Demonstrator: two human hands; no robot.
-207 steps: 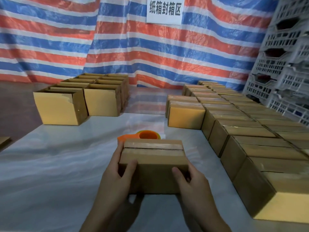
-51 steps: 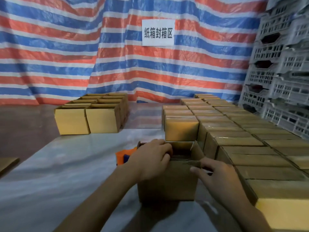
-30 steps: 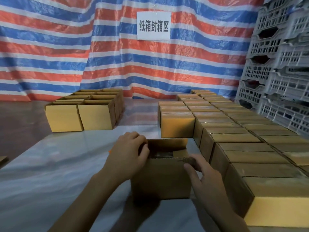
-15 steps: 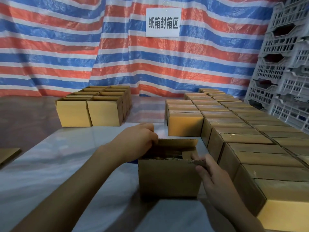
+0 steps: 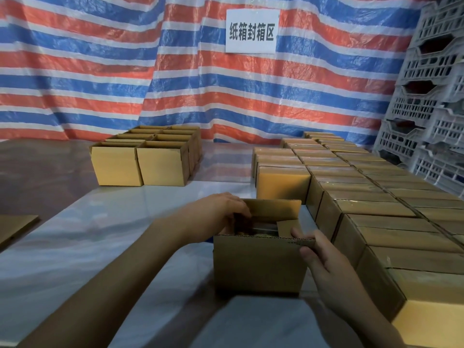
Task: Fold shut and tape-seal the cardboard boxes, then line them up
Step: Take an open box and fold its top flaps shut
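Head view: open box [image 5: 258,264] stands mid-table [image 5: 100,234], toward the near edge. Left hand [image 5: 216,214] curls over its left rim, fingertips hidden, apparently on a flap. Right hand [image 5: 324,257] pinches the near-right rim corner. Sealed boxes [image 5: 376,209] line the right edge.

Open box [image 5: 258,267] left of sealed boxes [image 5: 376,212]

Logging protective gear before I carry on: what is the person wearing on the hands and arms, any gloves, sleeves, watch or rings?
Nothing worn shows. The left hand and right hand are bare, without gloves or rings. The left forearm and right forearm are uncovered to the picture's edge: no sleeve, watch or wristband in view.
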